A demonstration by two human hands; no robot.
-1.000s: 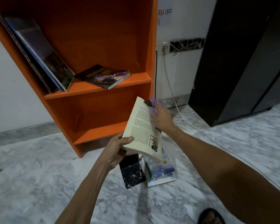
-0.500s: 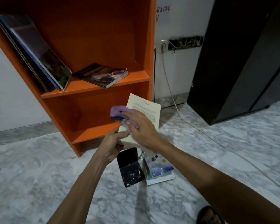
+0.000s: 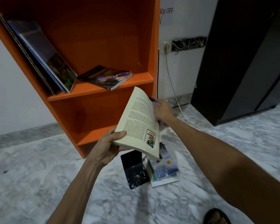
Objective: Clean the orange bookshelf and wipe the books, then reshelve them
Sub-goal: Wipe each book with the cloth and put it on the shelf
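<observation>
One view, from the head camera, looking down. Two hands are busy in front of the orange bookshelf [image 3: 103, 38]. The left hand [image 3: 107, 147] grips a cream paperback [image 3: 139, 122] by its lower corner, thumb on the printed back cover and fingers curled beneath. The book is tilted up on edge before the bookshelf's lower compartments, probably so its far face is open to wiping. The right hand [image 3: 163, 110] is behind that far face, blurred, and appears to clutch a purple cloth [image 3: 155, 104]; only scraps of the cloth show past the book's edge. My judgement is that this is mid-wipe on one book, not yet reshelving. On the bookshelf's middle board, several large books [image 3: 44, 57] lean against the left wall and a dark paperback [image 3: 105, 76] lies flat beside them, so part of the job looks done. The compartments below hold nothing visible. On the marble floor [image 3: 39, 183] just in front of the bookshelf's right foot lie a black book [image 3: 134, 170] and a small stack [image 3: 163, 170], touching it — likely waiting their turn, kept within arm's reach. A white cable [image 3: 171, 81] runs down the wall right of the bookshelf, and beyond it stands a dark cabinet [image 3: 241, 62].
</observation>
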